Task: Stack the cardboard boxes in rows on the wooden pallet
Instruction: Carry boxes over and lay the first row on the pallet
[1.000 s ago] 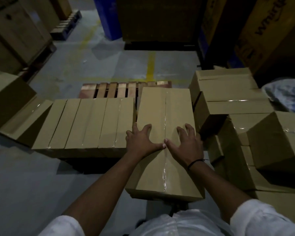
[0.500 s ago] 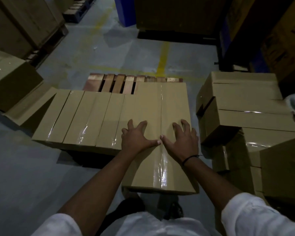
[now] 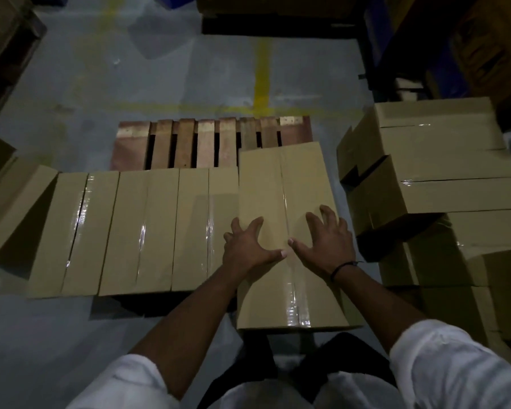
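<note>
A wooden pallet (image 3: 207, 143) lies on the grey floor, its far slats bare. Three taped cardboard boxes (image 3: 136, 231) sit in a row along its near edge. A fourth taped box (image 3: 286, 184) lies at the row's right end, sticking out toward me past the others. My left hand (image 3: 247, 246) and my right hand (image 3: 325, 243) both press flat on its top with fingers spread, thumbs nearly touching over the tape seam.
A pile of more cardboard boxes (image 3: 434, 184) stands at the right, close to the pallet. Another box (image 3: 9, 208) leans at the far left. Dark stacked goods and a pallet line the back. Yellow floor lines (image 3: 261, 72) run beyond the pallet.
The box under my hands has slid forward onto the pallet and closed up against the row. The view has tilted further down.
</note>
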